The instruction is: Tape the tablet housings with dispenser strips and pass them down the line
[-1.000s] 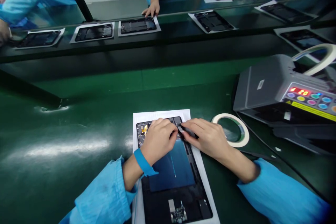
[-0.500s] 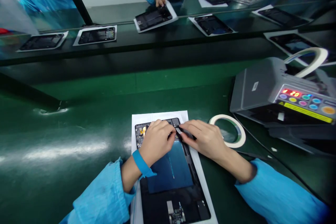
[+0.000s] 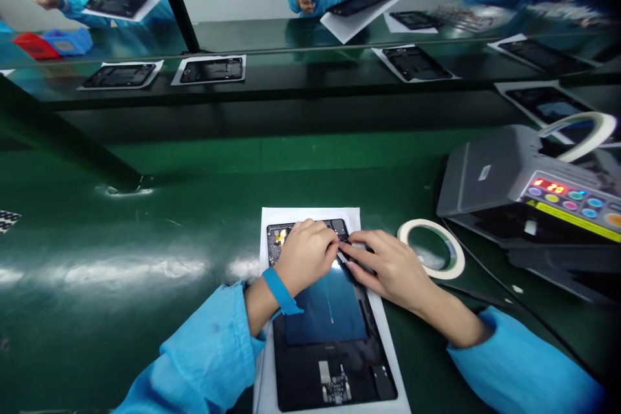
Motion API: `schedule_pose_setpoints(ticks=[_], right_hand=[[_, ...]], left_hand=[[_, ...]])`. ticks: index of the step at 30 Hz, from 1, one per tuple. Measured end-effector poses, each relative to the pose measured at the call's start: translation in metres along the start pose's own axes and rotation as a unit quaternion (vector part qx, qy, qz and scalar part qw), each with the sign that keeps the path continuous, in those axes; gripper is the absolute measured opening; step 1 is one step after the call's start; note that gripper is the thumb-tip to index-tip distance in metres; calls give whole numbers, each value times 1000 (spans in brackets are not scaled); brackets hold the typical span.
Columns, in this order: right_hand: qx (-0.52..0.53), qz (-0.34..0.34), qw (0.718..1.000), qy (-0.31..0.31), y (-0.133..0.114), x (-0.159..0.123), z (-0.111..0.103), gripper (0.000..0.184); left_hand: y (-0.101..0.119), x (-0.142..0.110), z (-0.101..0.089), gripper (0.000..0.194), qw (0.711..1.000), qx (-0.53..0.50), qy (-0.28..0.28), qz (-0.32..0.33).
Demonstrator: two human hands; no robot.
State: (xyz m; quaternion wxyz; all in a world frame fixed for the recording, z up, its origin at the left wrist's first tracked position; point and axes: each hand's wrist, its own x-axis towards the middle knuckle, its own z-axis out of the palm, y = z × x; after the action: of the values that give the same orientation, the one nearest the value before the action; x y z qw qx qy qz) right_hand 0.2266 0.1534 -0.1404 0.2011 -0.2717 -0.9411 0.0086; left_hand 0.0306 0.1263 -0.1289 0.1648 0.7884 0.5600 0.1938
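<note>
An opened tablet (image 3: 330, 336) with a blue battery panel lies on a white sheet (image 3: 388, 349) on the green table in front of me. My left hand (image 3: 308, 255), with a blue wrist strap, rests curled on the tablet's upper part. Its fingertips press down near the top edge. My right hand (image 3: 388, 268) lies beside it, fingertips meeting the left ones over a small strip by the tablet's top right. Both hands' fingers are pinched together at that spot. What they pinch is too small to name.
A white tape roll (image 3: 431, 249) lies right of the tablet. A grey tape dispenser machine (image 3: 524, 187) with coloured buttons stands at the right. Behind, a dark conveyor (image 3: 291, 87) carries several more tablets on sheets. People in blue coats work across it; one holds a tablet (image 3: 359, 3).
My hands stayed at the tablet's top edge, the fingertips closing a little. The view tilted up. Across the belt a person lifted a tablet with its sheet off the conveyor.
</note>
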Motion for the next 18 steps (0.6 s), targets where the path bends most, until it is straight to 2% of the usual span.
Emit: schedule_pose_setpoints(ticks=[8, 13, 18], right_hand=[[50, 11, 999, -8, 0, -2, 2, 26], [85, 0, 996, 9, 2, -4, 4, 25], [104, 26, 994, 2, 0, -1, 1, 24]], left_hand=[[-1, 2, 0, 12, 1000, -8, -7, -1], [-1, 1, -1, 12, 1000, -12, -9, 0], [-1, 3, -1, 14, 1000, -12, -12, -2]])
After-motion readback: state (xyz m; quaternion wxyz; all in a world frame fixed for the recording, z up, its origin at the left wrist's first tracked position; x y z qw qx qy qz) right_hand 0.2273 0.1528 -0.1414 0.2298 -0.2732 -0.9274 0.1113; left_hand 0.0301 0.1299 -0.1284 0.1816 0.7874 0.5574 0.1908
